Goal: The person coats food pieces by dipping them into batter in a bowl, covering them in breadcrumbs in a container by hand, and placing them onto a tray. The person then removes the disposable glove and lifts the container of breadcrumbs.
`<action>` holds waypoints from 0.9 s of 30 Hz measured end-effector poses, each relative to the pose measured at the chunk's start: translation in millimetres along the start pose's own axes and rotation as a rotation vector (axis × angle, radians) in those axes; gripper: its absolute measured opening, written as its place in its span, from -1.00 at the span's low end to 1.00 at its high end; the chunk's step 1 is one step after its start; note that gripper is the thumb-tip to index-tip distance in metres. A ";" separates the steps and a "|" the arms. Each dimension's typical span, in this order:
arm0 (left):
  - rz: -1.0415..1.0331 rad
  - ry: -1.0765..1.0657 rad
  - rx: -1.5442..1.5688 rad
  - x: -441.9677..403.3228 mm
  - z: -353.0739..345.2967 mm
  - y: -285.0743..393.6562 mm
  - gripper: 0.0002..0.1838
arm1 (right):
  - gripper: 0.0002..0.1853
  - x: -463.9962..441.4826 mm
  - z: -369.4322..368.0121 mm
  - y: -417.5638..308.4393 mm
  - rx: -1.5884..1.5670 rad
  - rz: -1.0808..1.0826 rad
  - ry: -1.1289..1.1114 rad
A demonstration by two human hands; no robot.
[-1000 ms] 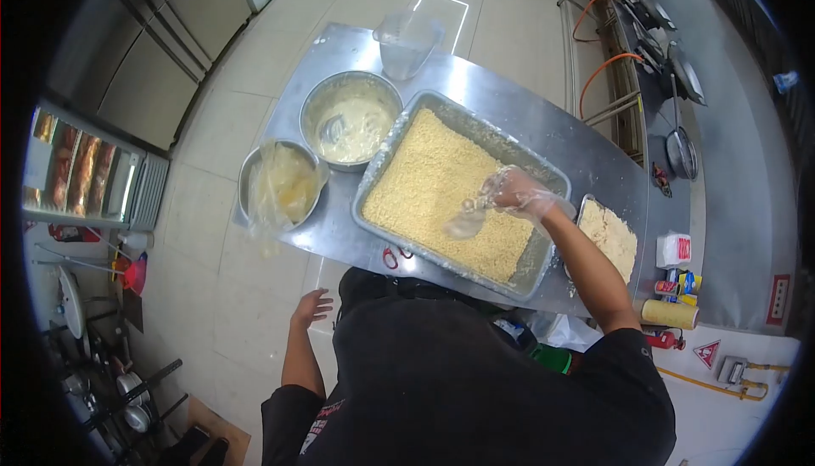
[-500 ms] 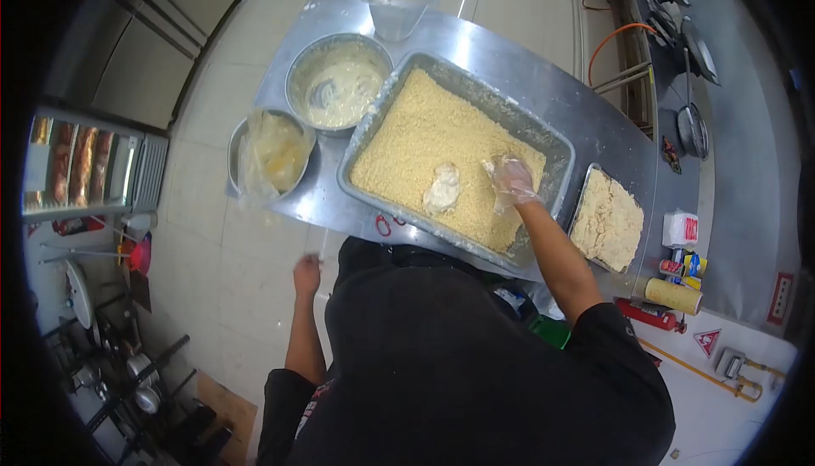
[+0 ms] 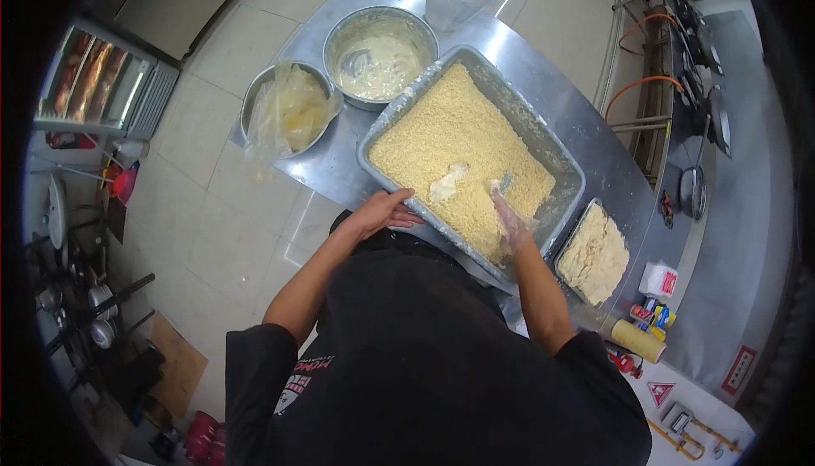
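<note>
A white, floury lump (image 3: 447, 182) lies on yellow crumbs (image 3: 458, 118) in a big gray tub (image 3: 567, 179), close to the tub's near side. The tub sits at the near edge of the bench (image 3: 601, 148). The lump is just left of the right hand (image 3: 511, 216), with a bit of crumb between them, so they do not touch.

The right hand wears a clear plastic glove. Its fingers reach out over the crumbs, but it is blurry, and I cannot tell if it holds any. The left hand (image 3: 384, 213) is bare and grasps the tub's near rim, one finger up on it and the others lower.

The lump is long, bumpy and pale, with crumbs around it. More pale lumps (image 3: 596, 258) fill a tray just right of the tub. A metal bowl (image 3: 418, 35) stands by the tub's left side.
</note>
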State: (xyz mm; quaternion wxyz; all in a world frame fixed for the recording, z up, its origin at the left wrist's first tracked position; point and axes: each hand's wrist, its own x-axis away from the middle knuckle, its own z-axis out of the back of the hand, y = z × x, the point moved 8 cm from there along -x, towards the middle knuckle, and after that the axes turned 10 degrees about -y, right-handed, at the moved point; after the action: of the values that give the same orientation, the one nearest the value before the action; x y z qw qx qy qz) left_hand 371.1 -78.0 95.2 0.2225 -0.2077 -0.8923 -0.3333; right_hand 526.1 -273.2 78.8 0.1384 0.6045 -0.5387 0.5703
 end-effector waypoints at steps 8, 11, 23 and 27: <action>-0.004 0.005 -0.112 3.2 1.3 6.9 -0.39 | -0.04 68.1 -42.5 -84.5 0.699 0.126 0.229; 0.052 0.057 -0.176 -4.0 14.6 -4.1 -0.39 | -0.05 -14.0 -49.5 -96.6 1.564 0.327 0.588; 0.065 0.048 -0.193 -6.9 17.3 -4.4 -0.42 | -0.40 -46.2 -112.0 -179.8 1.720 0.995 0.577; 0.079 0.046 -0.203 -8.2 16.6 -8.7 -0.45 | -0.51 -98.5 -111.3 -205.2 1.808 0.565 0.296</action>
State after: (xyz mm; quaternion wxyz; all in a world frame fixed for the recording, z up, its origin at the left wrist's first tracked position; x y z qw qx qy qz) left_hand 369.0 -74.4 75.2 0.2337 -0.2563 -0.8398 -0.4176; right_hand 654.7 -59.4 122.6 -0.4564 0.2522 0.0025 0.8533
